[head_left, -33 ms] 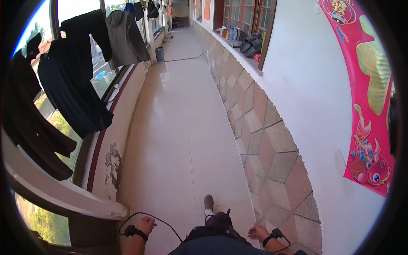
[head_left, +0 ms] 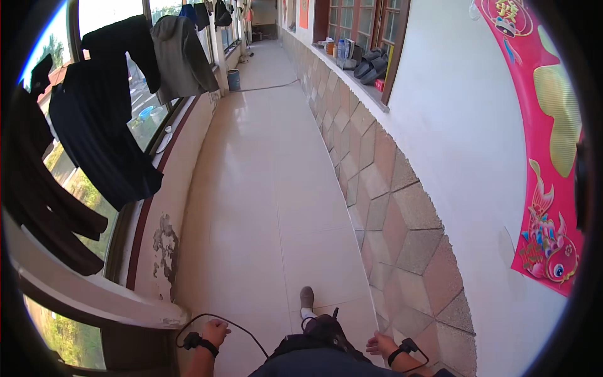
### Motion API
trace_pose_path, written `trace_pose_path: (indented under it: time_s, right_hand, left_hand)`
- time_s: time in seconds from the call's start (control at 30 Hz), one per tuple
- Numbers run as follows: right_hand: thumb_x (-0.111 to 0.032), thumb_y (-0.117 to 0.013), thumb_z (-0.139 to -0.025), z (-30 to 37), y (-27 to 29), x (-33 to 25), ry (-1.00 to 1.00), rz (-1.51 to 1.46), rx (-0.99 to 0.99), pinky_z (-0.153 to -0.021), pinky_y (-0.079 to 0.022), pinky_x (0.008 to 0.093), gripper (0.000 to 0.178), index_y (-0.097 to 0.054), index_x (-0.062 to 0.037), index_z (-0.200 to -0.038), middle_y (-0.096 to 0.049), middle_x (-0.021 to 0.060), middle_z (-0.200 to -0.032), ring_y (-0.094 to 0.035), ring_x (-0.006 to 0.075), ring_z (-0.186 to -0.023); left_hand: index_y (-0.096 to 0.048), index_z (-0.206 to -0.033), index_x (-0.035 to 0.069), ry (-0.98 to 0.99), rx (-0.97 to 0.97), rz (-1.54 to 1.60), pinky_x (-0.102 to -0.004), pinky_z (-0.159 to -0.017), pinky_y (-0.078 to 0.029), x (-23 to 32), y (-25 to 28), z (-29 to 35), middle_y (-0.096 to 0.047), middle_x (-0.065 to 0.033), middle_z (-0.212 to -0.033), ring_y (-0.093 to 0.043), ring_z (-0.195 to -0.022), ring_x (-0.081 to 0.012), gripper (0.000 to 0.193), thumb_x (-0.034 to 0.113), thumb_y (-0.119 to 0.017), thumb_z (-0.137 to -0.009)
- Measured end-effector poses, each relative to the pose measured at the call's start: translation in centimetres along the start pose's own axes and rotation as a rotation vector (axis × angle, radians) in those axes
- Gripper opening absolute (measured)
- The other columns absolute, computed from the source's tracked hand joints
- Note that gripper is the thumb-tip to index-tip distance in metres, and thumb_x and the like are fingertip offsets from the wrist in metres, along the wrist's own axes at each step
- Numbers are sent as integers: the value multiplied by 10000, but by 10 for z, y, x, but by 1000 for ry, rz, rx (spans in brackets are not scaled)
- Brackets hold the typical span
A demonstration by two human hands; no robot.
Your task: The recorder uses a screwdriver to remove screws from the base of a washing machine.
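My left hand hangs low beside my left thigh, its fingers loosely curled, with nothing seen in them. On the other side, my right hand points inward with its fingers stretched and a little apart, holding nothing. Each wrist wears a black strap with a small dark device, the left strap and the right strap; a thin black cable loops from the left one toward my waist. One grey shoe shows ahead on the pale tiled floor.
Dark trousers and a grey hooded jacket hang along the windows at left. A bluish bucket stands farther along by the left wall, near a line across the floor. Dark slippers rest on the right sill. A pink poster covers the right wall.
The hanging clothes have shifted slightly left and the poster slightly right and down in the view. Both hands look almost the same as before.
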State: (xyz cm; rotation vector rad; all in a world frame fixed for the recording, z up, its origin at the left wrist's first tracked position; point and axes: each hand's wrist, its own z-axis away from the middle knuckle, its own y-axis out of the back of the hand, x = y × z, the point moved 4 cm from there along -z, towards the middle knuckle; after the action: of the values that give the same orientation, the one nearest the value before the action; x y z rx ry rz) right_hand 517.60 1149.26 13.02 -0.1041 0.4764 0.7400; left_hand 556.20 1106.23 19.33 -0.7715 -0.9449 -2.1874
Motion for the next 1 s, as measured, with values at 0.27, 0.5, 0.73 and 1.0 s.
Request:
trace_pose_path:
  time_s: [0.27, 0.5, 0.73, 1.0]
  right_hand:
    - [-452, -349, -934, -112, -29, -254, -3, -16, 31, -649, -504, 345, 483, -555, -16, -953, -623, 113, -873, -643, 245, -735]
    - [-447, -330, -942, -193, -81, -511, 243, 5, 25, -678, -495, 349, 496, -550, -3, -946, -622, 133, -889, -633, 243, -773]
    - [-428, -291, -959, -280, -136, -614, 78, -17, 82, -667, -508, 381, 481, -535, -15, -935, -612, 132, -854, -632, 265, -751]
    - [-428, -269, -966, -335, -181, -759, 59, -80, 27, -683, -514, 419, 527, -510, 40, -987, -590, 188, -916, -631, 317, -777]
  left_hand:
    - [-599, -869, -58, 102, -32, -80, -287, -536, -525, 134, -42, -121, -643, -121, -741, -670, -659, -202, 159, 54, -598, -754]
    - [-582, -803, -35, 250, 20, -105, -285, -544, -513, 212, -28, -238, -647, -105, -684, -662, -630, -182, 239, 170, -689, -744]
    - [-569, -861, -52, 247, -51, -22, -286, -563, -523, 319, -16, -460, -640, -121, -797, -672, -708, -206, 266, 194, -654, -805]
    - [-633, -859, -47, 20, -74, -119, -302, -683, -500, 566, 9, -670, -676, -132, -802, -674, -767, -203, 389, 331, -540, -850]
